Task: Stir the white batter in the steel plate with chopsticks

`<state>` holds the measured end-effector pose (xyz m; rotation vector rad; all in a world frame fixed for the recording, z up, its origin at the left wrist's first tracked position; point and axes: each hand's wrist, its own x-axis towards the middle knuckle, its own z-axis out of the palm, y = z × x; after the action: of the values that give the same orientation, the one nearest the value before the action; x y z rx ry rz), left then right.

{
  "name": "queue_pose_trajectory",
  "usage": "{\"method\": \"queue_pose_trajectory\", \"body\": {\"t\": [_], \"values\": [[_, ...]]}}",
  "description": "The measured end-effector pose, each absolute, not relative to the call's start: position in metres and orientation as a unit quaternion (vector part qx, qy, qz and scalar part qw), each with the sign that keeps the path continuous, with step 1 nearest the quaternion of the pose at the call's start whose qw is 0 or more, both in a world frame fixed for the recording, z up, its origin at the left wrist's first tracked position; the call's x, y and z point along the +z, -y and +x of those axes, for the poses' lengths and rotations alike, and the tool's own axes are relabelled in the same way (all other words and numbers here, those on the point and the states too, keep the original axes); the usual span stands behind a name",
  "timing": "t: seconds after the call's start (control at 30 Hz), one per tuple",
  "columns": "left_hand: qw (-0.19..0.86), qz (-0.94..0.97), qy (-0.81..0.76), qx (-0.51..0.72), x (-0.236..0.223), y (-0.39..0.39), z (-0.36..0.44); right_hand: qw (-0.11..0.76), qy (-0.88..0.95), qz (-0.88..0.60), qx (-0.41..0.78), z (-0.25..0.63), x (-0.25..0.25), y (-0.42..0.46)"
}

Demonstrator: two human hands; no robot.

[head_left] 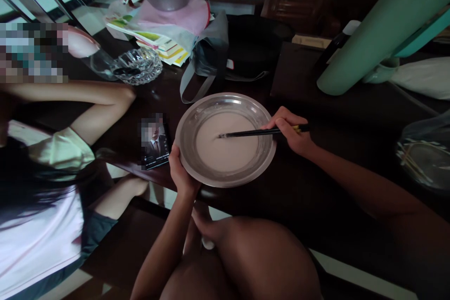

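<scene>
A left hand (182,169) clasps, at eight o'clock on its rim, a metal bowl (230,179) of pale liquid (228,154) near the edge of the dark table (302,183); likely rigid, slick and slosh-prone, it seems best held level. At three o'clock, the right hand (291,130) grips black chopsticks (246,133).

Bare, slim left hand (181,173) at eight o'clock; slender, uncovered left forearm (163,241), narrowing to the wrist, at seven; bare right hand (291,131) at three; uncovered right forearm (351,182), widening elbowward, at four; bare, broadly rounded leg (256,258) at six.
</scene>
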<state>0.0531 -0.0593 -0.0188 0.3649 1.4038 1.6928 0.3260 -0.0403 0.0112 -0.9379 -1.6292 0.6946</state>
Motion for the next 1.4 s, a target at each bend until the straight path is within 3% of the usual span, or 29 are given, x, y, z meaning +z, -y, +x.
{"method": "queue_pose_trajectory", "body": {"t": [0.1, 0.3, 0.43, 0.6, 0.77, 0.93, 1.1, 1.27, 1.4], "values": [[0.45, 0.135, -0.561, 0.681, -0.0203, 0.0591, 0.0521, 0.575, 0.657, -0.39, 0.293, 0.3272, 0.0108, 0.0397], [0.443, 0.172, -0.55, 0.687, -0.0197, 0.0589, 0.0529, 0.522, 0.707, -0.379, 0.29, 0.3259, 0.0119, 0.0406], [0.441, 0.163, -0.555, 0.687, -0.0189, 0.0594, 0.0539, 0.577, 0.665, -0.385, 0.278, 0.3267, 0.0107, 0.0394], [0.457, 0.148, -0.554, 0.68, -0.0196, 0.0593, 0.0531, 0.525, 0.703, -0.371, 0.302, 0.326, 0.0106, 0.0411], [0.463, 0.142, -0.555, 0.676, -0.017, 0.0593, 0.0541, 0.572, 0.665, -0.382, 0.291, 0.3263, 0.0108, 0.0412], [0.449, 0.171, -0.556, 0.678, -0.0173, 0.0595, 0.0538, 0.526, 0.703, -0.38, 0.291, 0.3246, 0.0124, 0.0433], [0.434, 0.16, -0.574, 0.676, -0.015, 0.0596, 0.0548, 0.559, 0.67, -0.398, 0.283, 0.3253, 0.0127, 0.0425], [0.433, 0.156, -0.577, 0.675, -0.017, 0.0596, 0.0536, 0.521, 0.696, -0.398, 0.29, 0.3244, 0.0141, 0.0424], [0.436, 0.153, -0.575, 0.675, -0.0175, 0.0596, 0.0536, 0.559, 0.674, -0.392, 0.281, 0.3257, 0.0132, 0.0417]]}}
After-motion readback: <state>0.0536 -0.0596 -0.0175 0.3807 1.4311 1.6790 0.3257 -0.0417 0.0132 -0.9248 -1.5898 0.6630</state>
